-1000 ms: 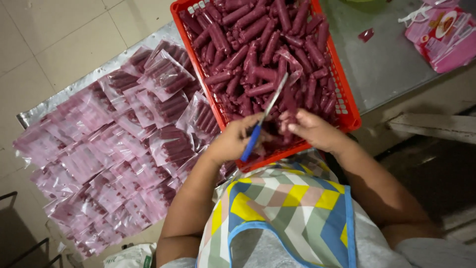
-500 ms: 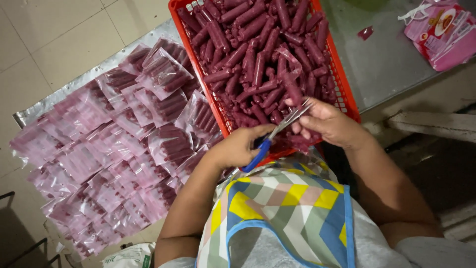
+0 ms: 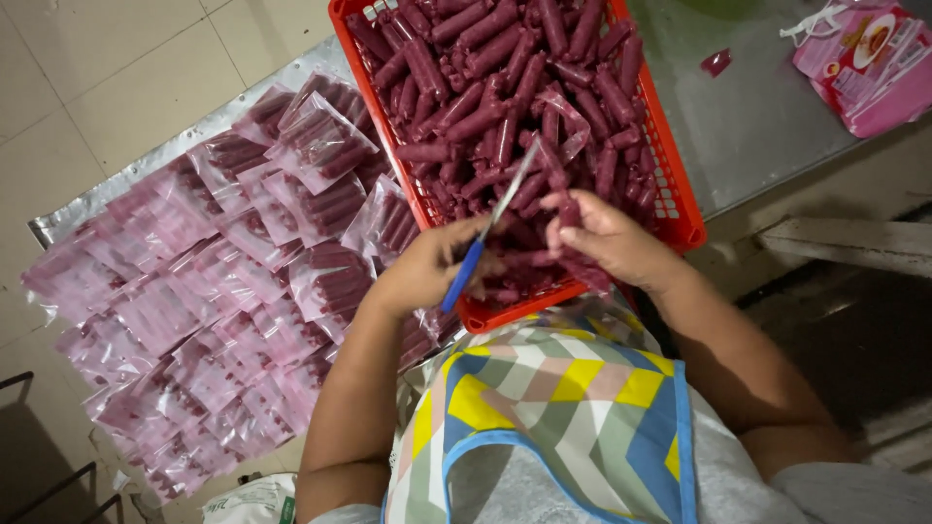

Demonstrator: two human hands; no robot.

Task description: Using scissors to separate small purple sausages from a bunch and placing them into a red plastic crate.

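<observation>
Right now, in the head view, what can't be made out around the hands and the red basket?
- Red basket: far rim cut off by the top edge.
- Scissors: handle loops hidden inside the left hand; blades too blurred to tell open or closed.
- Right hand: its fingers cover part of the sausage they pinch.
- Pink packet on the table: cut off by the right edge.

Clear bags (image 3: 194,311): many small see-through packs with dark red sticks inside, spread in a big heap to the left of the left hand (image 3: 427,272).
Pink packs (image 3: 869,63): flat, shiny, pink and red with a white patch, on the grey tabletop (image 3: 767,126), far up and to the right of the right hand (image 3: 607,243).
White bag (image 3: 252,500): crumpled, low down, below the left arm.
</observation>
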